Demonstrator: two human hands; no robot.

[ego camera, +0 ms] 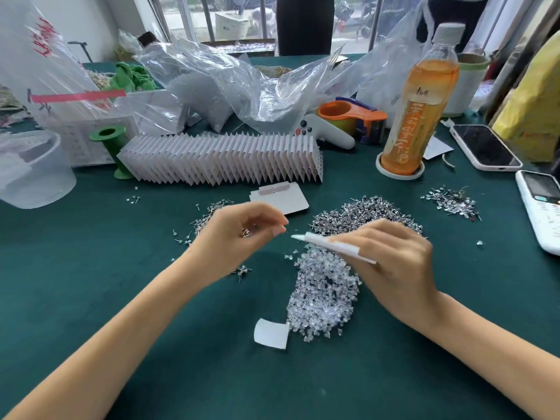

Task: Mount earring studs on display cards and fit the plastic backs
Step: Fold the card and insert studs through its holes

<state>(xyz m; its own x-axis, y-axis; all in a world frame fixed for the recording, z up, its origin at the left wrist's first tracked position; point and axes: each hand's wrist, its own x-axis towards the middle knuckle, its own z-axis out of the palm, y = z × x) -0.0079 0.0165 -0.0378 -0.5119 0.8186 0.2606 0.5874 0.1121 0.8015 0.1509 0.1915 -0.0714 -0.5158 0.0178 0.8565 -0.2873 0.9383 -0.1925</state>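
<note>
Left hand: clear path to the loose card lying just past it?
Probably yes. The left hand hovers just short of the loose card, with only scattered studs between; its grip may already pinch a stud, hard to tell.

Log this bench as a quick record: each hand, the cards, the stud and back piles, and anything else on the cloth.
left hand: raised over scattered studs, fingertips pinched; what they hold is too small to tell
right hand: grips a white display card, seen edge-on
clear plastic backs: pile under the right hand
metal studs: large pile behind the right hand
loose cards: flat, mid-table
finished cards: long fanned row
bottle: upright, orange drink
phones: right edge
surface: green cloth
</note>
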